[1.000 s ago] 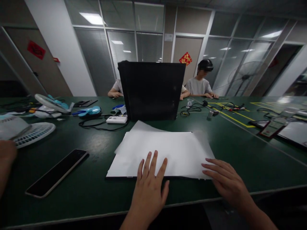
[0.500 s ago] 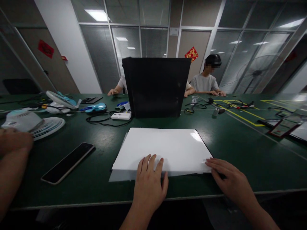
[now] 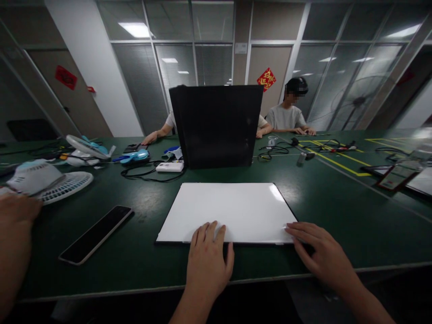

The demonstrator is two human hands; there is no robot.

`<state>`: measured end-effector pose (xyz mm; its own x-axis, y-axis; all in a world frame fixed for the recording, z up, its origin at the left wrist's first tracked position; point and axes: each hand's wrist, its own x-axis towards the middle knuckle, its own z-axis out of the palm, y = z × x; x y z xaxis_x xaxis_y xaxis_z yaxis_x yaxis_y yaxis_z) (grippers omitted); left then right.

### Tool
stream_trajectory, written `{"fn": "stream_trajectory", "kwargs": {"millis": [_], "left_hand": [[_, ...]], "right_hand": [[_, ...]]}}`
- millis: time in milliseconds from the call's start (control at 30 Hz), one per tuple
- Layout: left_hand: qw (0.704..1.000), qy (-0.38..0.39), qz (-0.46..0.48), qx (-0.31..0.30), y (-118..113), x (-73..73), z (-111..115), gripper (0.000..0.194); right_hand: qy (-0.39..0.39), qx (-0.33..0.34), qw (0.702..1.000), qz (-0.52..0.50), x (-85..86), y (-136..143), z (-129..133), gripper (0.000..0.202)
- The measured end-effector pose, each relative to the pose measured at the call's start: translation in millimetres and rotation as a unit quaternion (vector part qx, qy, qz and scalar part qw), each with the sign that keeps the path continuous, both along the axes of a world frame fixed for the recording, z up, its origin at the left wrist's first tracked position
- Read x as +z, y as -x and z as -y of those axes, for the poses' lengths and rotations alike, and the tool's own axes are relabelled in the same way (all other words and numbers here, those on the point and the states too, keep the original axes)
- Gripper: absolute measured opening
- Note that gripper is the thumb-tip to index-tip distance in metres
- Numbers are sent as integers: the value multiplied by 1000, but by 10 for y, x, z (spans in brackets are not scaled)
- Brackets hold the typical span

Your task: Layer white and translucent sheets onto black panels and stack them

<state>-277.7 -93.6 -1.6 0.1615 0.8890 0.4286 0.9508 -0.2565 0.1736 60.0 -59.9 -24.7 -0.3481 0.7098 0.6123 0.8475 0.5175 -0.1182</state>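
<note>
A flat white glossy panel (image 3: 229,207) with thin black edges lies on the green table in front of me. My left hand (image 3: 209,254) rests at its near edge, left of the middle, with spread fingertips on the white surface and the thumb apart. At the near right corner, my right hand (image 3: 320,247) touches the panel with its outstretched fingertips, the thumb below them. Neither hand grips anything. The white surface sits within the black edges, and light reflects off its far right corner.
A phone (image 3: 96,235) lies to the left. Beyond it, a co-worker's hand (image 3: 18,207) is by a white fan (image 3: 67,185). A tall black box (image 3: 219,126) stands behind the panel, with cables (image 3: 148,173) beside it. Co-workers sit across the table (image 3: 337,198).
A translucent layer that stuck out at the panel's left and near edges no longer shows there. Both hands keep nearly the same places; the view has shifted slightly.
</note>
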Motion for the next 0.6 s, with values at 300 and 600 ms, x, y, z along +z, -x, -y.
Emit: {"fn": "stream_trajectory", "kwargs": {"millis": [300,600], "left_hand": [[989,-75,1,125,492,46,44,56],[975,47,113,186,1404,-108,244,69]], "right_hand": [[-39,-119,992,-11,-112,-87,95,47],[-2,-152,988,-18,-478,13,320,71]]}}
